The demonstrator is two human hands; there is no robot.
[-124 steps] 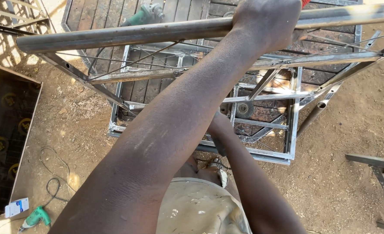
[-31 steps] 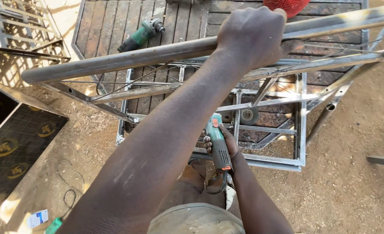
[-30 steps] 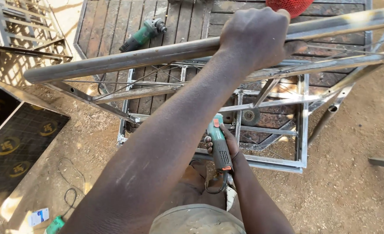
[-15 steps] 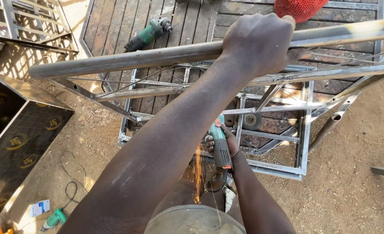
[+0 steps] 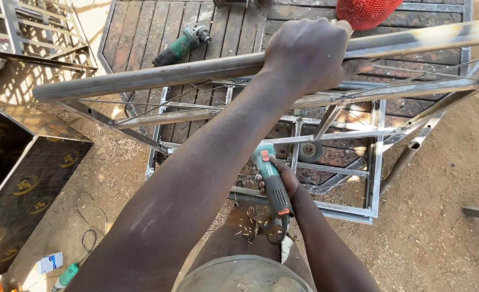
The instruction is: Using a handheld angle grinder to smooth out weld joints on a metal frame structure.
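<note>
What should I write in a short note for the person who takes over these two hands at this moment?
Left hand: closed around the top metal tube of the steel frame, steadying it.
Right hand: holds the green angle grinder low inside the frame; sparks fall beside it, so it is running.
A second green grinder lies unused on the wooden platform behind.
Done: cannot tell how far the grinding has got; the contact point is hidden.
Left: finish that spot, keeping the grip on the tube.
</note>
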